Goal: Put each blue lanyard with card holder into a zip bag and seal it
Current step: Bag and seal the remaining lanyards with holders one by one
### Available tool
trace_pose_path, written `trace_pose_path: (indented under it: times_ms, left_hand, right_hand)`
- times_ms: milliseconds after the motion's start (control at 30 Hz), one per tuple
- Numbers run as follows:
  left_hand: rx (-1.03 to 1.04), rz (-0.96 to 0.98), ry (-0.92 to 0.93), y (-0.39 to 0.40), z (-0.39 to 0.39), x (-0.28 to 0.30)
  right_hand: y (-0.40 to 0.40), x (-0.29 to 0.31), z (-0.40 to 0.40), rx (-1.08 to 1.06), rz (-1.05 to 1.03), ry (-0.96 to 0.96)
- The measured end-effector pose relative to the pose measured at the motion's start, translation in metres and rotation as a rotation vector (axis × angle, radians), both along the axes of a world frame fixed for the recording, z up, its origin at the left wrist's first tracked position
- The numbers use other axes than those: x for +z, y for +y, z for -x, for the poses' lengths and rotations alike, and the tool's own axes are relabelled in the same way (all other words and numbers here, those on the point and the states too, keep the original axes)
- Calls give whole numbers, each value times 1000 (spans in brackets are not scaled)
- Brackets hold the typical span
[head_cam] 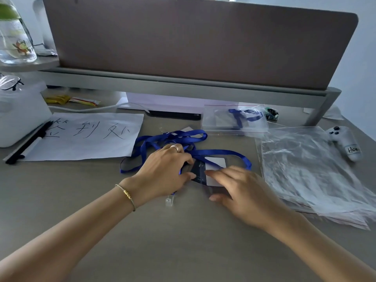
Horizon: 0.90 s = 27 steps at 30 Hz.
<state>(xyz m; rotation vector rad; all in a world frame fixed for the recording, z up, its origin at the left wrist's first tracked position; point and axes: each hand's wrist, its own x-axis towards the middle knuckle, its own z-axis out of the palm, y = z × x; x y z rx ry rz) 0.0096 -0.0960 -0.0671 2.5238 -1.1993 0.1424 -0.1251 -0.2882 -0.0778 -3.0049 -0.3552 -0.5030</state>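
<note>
Lanyard [175,139] lies tangled mid-table, its card holder [205,169] pinched by the left hand [164,174] while the right hand [238,186], fingers flat, presses it; loose straps could snag entering a zip bag [305,169].

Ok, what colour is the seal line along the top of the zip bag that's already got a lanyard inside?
Red, seen in the head view on the filled zip bag.

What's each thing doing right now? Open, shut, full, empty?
Left hand: grips the card holder.
Right hand: fingers flat on card holder.
Blue lanyard: loose, unbagged.
Far zip bag: holds a lanyard.
Bag stack: empty, flat.
Pen: capped.
</note>
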Motion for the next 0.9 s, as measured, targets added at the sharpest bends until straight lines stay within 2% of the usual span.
trace_pose_path:
  times_ms: [100, 167, 300, 367, 467, 567, 767, 900]
  left_hand:
    - [-15, 10, 20, 1, -1, 0]
    - [-52, 85, 20, 2, -1, 3]
    - [-183, 143, 135, 2, 0, 18]
    - [-170, 266, 204, 0, 3, 24]
    - [-89, 457, 327, 2, -3, 29]
    - [-28, 492, 439, 17, -21, 34]
    - [177, 439, 324, 56, -54, 42]
    - [246, 464, 336, 66, -61, 44]
  right_hand:
    - [-2, -4, -7, 140, 133, -164]
    - [-3, 1, -12, 153, 129, -277]
    - [-1, 34, -27, 42, -8, -531]
    - [6, 48, -33, 50, -169, -554]
    - [20, 57, -40, 37, -436, -507]
    - [24, 53, -47, -39, -620, -454]
    - [36, 27, -43, -172, -581, -36]
    - [52, 30, -41, 28, -395, 214]
